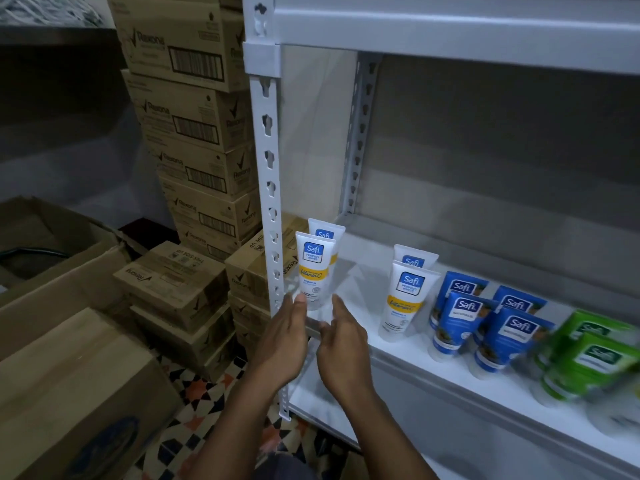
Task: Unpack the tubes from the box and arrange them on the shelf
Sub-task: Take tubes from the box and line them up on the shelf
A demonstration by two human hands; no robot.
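While the glossy white tube [314,271] stands on the metal shelf [367,282], left hand [285,341] and right hand [343,348] flank it, open-fingered.

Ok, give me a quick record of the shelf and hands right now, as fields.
left hand: open, fingers straight, beside front yellow-band tube
right hand: open, on that tube's other side
contact: cannot tell
shelf: second yellow-band pair, then blue tubes, then green tubes, blurred
beside rack: stacked cardboard boxes
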